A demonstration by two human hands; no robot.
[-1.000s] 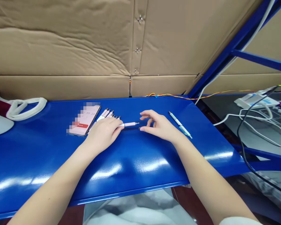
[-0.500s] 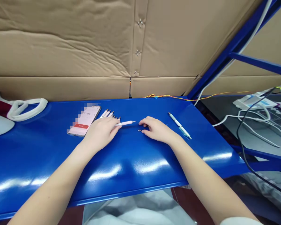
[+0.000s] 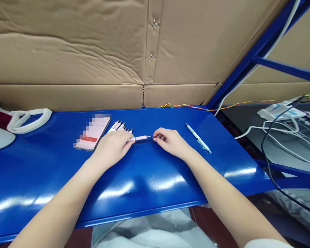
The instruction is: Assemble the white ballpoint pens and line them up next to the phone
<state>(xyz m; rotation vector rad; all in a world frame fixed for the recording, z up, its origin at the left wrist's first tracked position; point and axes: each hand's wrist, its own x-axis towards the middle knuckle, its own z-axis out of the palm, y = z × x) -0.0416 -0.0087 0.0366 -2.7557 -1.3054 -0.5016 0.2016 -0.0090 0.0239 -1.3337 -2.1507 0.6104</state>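
My left hand (image 3: pixel 112 147) rests on the blue metal bench top (image 3: pixel 144 210), its fingers shut on a slim white-and-pink pen (image 3: pixel 139 138) that points to the right. My right hand (image 3: pixel 172 142) is pinching a small dark metal piece (image 3: pixel 153 137), which sits just off the pen's tip and seems almost to touch it. A row of several similar pens (image 3: pixel 120 126) lies beyond my left hand, partly hidden by it. Right of my right hand lies a white pen with a teal clip (image 3: pixel 197 138).
A smartphone (image 3: pixel 93 133) with a pink screen lies left of the pens. A white cloth bag (image 3: pixel 18 120) sits at the far left. Thin coloured wires (image 3: pixel 196 107) run along the bench's back edge, against a cardboard wall (image 3: pixel 67 51). Blue shelf framing and white cables stand right.
My right hand's fingers have closed and lifted the small dark piece off the bench, bringing it to the pen's tip. My left hand has barely moved.
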